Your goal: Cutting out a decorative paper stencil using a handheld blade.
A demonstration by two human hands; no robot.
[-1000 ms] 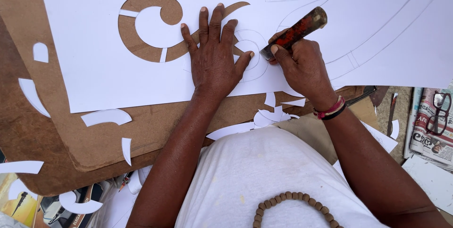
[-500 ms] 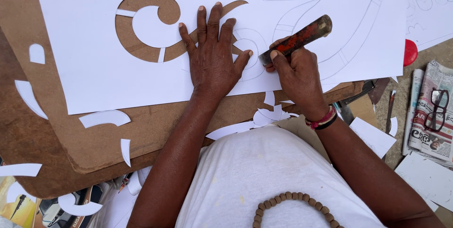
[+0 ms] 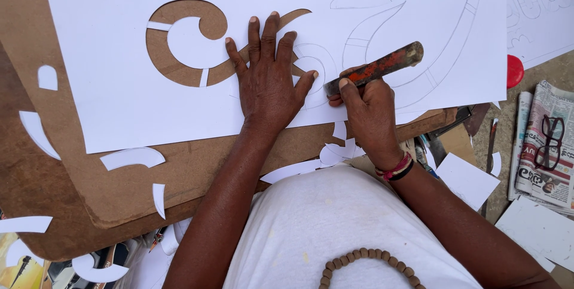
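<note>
I see the left hand spread flat on the white, scroll-cut sheet while the right hand grips the worn red-handled knife, now lying flatter than a moment ago.

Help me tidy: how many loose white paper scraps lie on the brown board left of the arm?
5 white paper scraps: one upper left, one below it, two lower middle, one at far left. Others may be hidden.

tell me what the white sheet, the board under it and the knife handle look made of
White sheet: thin matte paper or card, cleanly cut through.
Board: brown hardboard or fibreboard, dull and flat.
Knife handle: probably wood, with worn red paint.
</note>
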